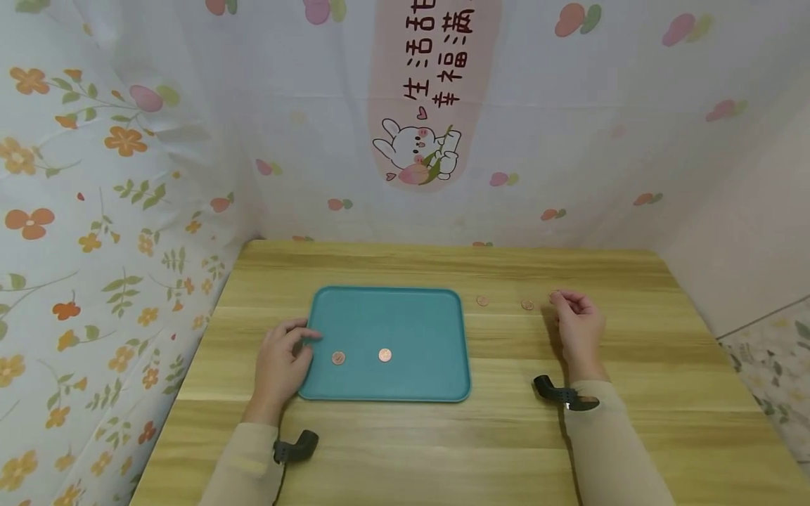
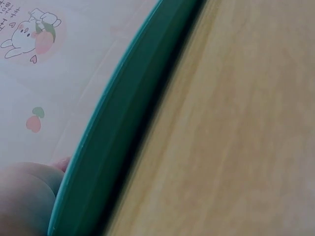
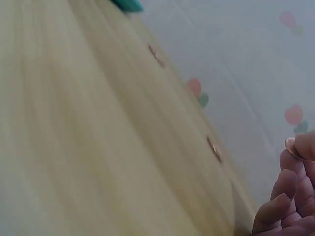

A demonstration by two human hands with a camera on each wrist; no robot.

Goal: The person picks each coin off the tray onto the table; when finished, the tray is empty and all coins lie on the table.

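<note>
A teal tray point(image 1: 424, 337) lies on the table with two copper-coloured coins in it, a left coin point(image 1: 338, 358) and a brighter right coin point(image 1: 384, 355). My left hand point(image 1: 283, 362) rests at the tray's left rim, its fingers loosely bent over the edge. Right of the tray, my right hand point(image 1: 579, 330) pinches a copper coin point(image 3: 291, 146) between thumb and index finger, as the right wrist view shows. Two more coins lie flat on the wood between tray and right hand: a near-tray coin point(image 1: 482, 301) and a second coin point(image 1: 527, 305).
The wooden table point(image 1: 405, 450) runs up to a printed cloth point(image 1: 304, 140) hung behind it. A flowered cloth point(image 1: 95, 267) hangs along the left side. Dark wrist-worn cameras, a left one point(image 1: 296, 447) and a right one point(image 1: 557, 392), sit on the sleeves.
</note>
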